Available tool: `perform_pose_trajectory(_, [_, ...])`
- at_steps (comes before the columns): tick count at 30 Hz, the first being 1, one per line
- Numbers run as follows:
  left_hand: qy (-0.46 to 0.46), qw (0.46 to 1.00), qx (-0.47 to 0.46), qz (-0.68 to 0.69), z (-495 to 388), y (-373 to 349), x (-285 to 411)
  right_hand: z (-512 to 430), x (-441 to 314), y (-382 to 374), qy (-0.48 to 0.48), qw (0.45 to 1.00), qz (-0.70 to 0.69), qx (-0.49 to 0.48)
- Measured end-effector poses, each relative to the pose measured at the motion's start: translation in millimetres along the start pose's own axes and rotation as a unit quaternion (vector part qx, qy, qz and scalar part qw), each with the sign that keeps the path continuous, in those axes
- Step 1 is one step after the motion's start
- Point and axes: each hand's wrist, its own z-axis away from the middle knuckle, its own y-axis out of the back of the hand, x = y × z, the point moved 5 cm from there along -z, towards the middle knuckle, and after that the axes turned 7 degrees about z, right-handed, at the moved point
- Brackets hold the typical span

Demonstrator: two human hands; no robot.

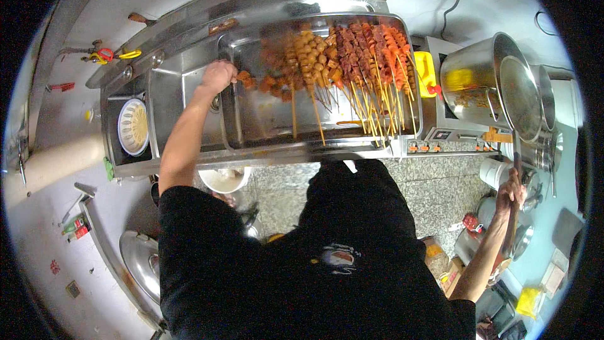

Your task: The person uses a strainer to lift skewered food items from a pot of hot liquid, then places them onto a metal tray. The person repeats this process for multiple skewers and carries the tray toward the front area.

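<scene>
My left hand (220,76) is at the left rim of a large stainless-steel tray (230,118), its fingers curled beside a brown food piece (246,80); whether it grips that piece, a skewer or the rim does not show. Inside the tray lie many skewers: dark meat skewers (351,52), red-orange ones (394,52) and yellowish ball skewers (306,56), most sticks pointing towards me. Far to the right, my right hand (511,191) is wrapped around the long handle of a round strainer (521,94), whose head rests over a big steel pot (472,80).
A steel sink (174,104) lies under and left of the tray, with a white colander (133,127) at its far left. Between tray and pot stands a yellow container (425,73). A white bucket (225,180) is on the floor. Scissors (104,55) hang at the wall.
</scene>
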Motion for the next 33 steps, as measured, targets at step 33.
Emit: perform_pose_trajectory(33, [0.324,0.635,0.098,0.695,95,-125,68,-7,22,-16,-0.088,0.988,-0.105,-0.077])
